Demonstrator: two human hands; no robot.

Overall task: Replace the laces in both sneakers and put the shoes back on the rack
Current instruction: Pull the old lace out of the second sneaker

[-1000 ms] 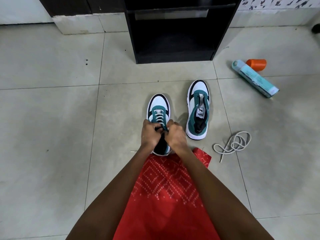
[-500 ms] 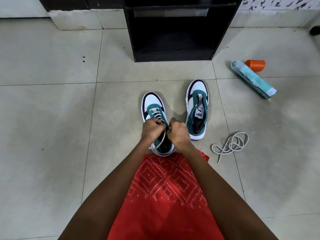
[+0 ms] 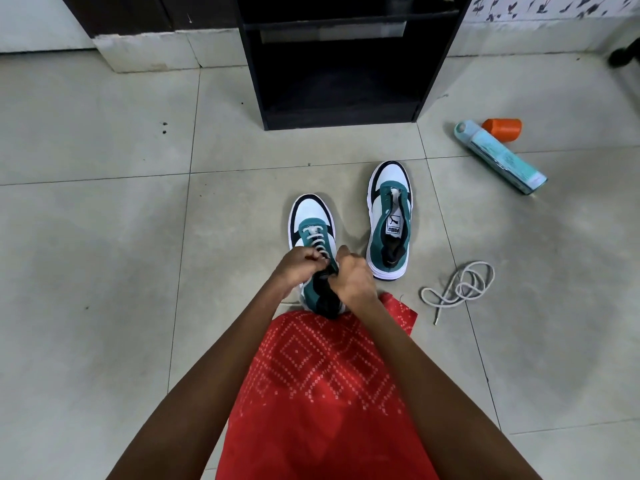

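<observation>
A green, white and black sneaker point(image 3: 311, 220) stands on the floor tiles just ahead of my knees, its white lace point(image 3: 318, 239) threaded through the lower eyelets. My left hand point(image 3: 297, 268) pinches the lace at the upper eyelets. My right hand point(image 3: 353, 280) is curled at the shoe's tongue and collar; what it holds is hidden. The second sneaker point(image 3: 389, 220) stands to the right with no lace in it. A loose white lace point(image 3: 459, 289) lies coiled on the floor further right.
A black shoe rack point(image 3: 341, 60) stands straight ahead against the wall, its lower shelf dark. A teal spray can point(image 3: 500, 157) and an orange cap point(image 3: 502, 129) lie at the right. My red patterned garment point(image 3: 322, 393) covers my lap.
The laced sneaker has turned its toe slightly left and back. My hands stay together at its upper eyelets, working the lace. The other sneaker and the loose lace lie where they were.
</observation>
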